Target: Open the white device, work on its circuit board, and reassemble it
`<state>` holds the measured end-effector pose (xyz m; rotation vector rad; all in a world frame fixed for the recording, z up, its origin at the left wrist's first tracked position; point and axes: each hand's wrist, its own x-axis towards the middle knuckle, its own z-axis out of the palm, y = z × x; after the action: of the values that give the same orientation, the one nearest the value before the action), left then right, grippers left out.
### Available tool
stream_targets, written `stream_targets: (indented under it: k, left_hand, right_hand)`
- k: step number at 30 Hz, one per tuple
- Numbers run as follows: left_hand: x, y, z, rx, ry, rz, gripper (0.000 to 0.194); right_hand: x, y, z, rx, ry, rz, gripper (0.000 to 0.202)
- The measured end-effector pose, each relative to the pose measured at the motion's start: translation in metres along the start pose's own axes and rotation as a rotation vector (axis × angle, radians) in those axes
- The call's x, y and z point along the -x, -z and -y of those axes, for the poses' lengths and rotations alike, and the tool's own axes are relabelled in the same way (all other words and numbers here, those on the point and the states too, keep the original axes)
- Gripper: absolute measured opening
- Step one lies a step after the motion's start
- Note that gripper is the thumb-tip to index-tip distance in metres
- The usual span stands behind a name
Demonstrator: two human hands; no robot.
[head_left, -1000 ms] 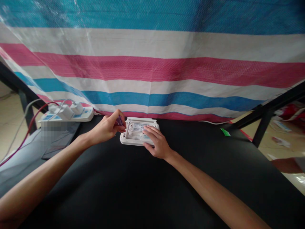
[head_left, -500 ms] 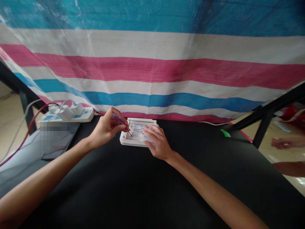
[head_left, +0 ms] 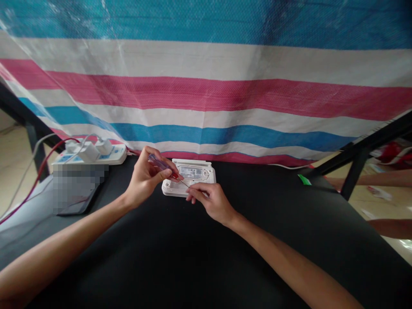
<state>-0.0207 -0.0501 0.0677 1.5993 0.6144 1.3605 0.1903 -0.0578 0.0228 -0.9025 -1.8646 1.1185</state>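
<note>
A white plastic device [head_left: 175, 188] with small vent holes and a printed label lies on the black table [head_left: 180, 257], near its back edge. My left hand [head_left: 151, 171] is closed round the purple and red handle of a screwdriver [head_left: 160, 164], whose thin shaft points down to the right over the device. At the shaft's tip, my right hand [head_left: 206, 197] has its thumb and fingers pinched together, in front of the device's lower right part. Whether a small piece is between those fingertips is too small to tell.
A white power strip [head_left: 120, 154] with plugs and cables stands at the back left, with a dark flat device [head_left: 86, 197] before it. A green wrapper [head_left: 304, 179] lies at the right. Another person's arms [head_left: 392, 227] show beyond the right edge.
My right hand has come off the device's label and closed at the screwdriver tip. The screwdriver has tilted and its tip moved right. The other person's upper arm reaches further left.
</note>
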Motion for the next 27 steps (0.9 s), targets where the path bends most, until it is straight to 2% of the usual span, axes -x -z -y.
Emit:
stream_targets:
  k: [3, 8, 9, 12, 17, 27]
  left_hand:
    - [-0.001, 0.002, 0.001, -0.045, 0.044, -0.076, 0.039]
    - [-0.002, 0.007, 0.006, -0.088, 0.079, -0.147, 0.040]
    - [-0.002, 0.008, 0.008, -0.089, 0.084, -0.146, 0.041]
    - [-0.001, 0.009, 0.011, -0.093, 0.101, -0.138, 0.043]
    - [-0.001, 0.010, 0.015, -0.150, 0.125, -0.125, 0.048]
    - [0.000, 0.012, 0.031, -0.193, 0.148, -0.117, 0.065]
  right_hand:
    - [-0.008, 0.018, -0.002, 0.095, -0.021, -0.047, 0.024]
    - [-0.021, 0.066, -0.007, 0.490, -0.166, -0.165, 0.014]
    - [-0.023, 0.075, -0.008, 0.594, -0.209, -0.155, 0.009]
    - [-0.025, 0.094, -0.013, 0.786, -0.301, -0.007, 0.019]
    - [-0.022, 0.099, -0.026, 0.902, -0.310, 0.177, 0.023]
    - [-0.024, 0.095, -0.038, 0.972, -0.366, 0.252, 0.019]
